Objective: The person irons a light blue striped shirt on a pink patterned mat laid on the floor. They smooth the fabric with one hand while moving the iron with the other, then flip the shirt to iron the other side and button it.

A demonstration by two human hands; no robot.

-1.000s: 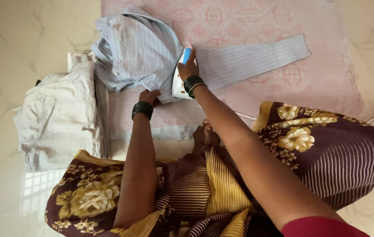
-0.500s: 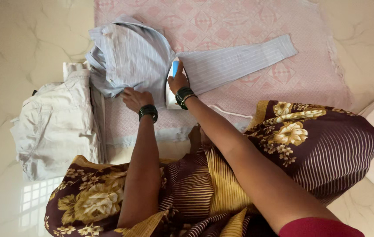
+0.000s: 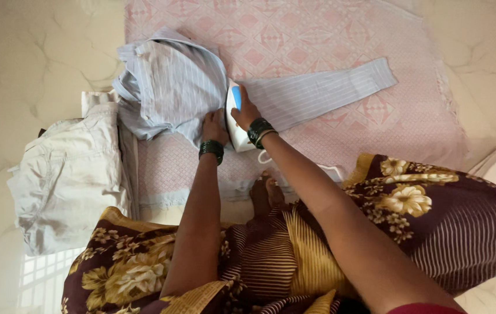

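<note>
right hand (image 3: 247, 110) gripping iron (image 3: 236, 119) on striped shirt (image 3: 172, 81); left hand (image 3: 214, 125) pressed flat on shirt, mat's (image 3: 341, 35) left part.

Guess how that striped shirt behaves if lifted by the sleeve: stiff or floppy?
Probably floppy: the striped shirt lies bunched in soft folds, only its sleeve flat on the pink cloth. Likely light, since the left hand pins it with little effort. It would likely drag and unfold rather than lift whole.

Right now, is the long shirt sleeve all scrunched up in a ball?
No, the striped sleeve lies stretched out flat across the pink cloth, reaching away from the iron under the right hand.
</note>
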